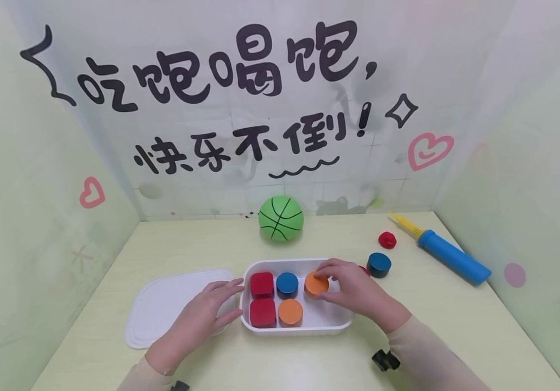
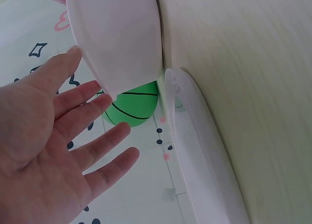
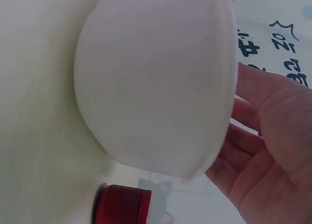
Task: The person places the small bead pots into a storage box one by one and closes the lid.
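Note:
A white open box stands on the table, holding two red rounded-square blocks, a blue round block and an orange round block. Above the right part of its inside, my right hand pinches another orange round block between thumb and fingers. In the right wrist view the box wall hides those fingertips. My left hand has its fingers spread at the box's left end. The left wrist view shows the thumb and fingertips by the rim, with nothing held.
A white lid lies left of the box, partly under my left hand. Behind the box sits a green ball. To the right are a blue round block, a red piece, a small red cap-like thing and a blue-and-yellow hand pump.

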A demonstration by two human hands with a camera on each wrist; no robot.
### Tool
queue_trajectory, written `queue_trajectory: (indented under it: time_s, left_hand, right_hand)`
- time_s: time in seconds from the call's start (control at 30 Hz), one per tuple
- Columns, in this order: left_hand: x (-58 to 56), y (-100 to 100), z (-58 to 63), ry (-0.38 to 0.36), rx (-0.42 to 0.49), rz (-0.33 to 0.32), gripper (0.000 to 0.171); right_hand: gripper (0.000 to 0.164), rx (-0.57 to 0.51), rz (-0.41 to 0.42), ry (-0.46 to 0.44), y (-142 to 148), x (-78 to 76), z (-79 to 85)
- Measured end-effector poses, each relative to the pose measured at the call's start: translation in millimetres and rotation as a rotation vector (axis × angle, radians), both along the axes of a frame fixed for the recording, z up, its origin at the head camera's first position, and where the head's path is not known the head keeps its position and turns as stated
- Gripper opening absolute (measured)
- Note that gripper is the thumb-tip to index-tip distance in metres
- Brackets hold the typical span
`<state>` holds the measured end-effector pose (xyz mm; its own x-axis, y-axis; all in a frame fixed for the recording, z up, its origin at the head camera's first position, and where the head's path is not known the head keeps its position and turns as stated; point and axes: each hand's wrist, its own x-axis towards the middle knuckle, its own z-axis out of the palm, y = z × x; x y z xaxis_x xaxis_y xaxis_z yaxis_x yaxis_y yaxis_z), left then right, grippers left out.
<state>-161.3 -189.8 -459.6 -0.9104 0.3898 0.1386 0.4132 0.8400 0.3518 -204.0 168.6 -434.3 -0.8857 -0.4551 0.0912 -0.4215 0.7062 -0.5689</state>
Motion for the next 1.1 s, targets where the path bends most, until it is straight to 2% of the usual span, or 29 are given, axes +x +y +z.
queue_trajectory:
  time_s: [0.3,0.43,0.53,0.7,0.87,1.1]
  left_hand:
    - [1.6,0.0,1.7,0.020,0.008,0.002,0.055]
    - [2.7,-0.4,3.2,0.006,0.011,0.011,0.055]
    - [2.3,0.1,3.2,-0.011,0.008,0.014,0.055]
    - [1.8,1.0,2.6,0.003,0.011,0.003,0.055]
    - [2.1,1.0,2.2,0.004,0.015,0.006,0.054]
    - [1.6,1.5,1.8,0.009,0.012,-0.003,0.054]
  right_hand:
    - [0.042,0.054,-0.010,-0.055,-13.7,-10.2,-10.4]
    - [0.041,0.051,-0.009,-0.058,-16.0,-14.5,-14.1]
    - [0.040,0.042,-0.009,-0.066,-16.5,-16.0,-16.0]
    - [0.042,0.044,-0.016,-0.082,-16.5,-15.0,-16.6]
    - [0.045,0.064,-0.036,-0.058,-14.9,-9.6,-13.5]
    - [0.039,0.024,-0.064,0.035,-7.3,0.6,-8.3]
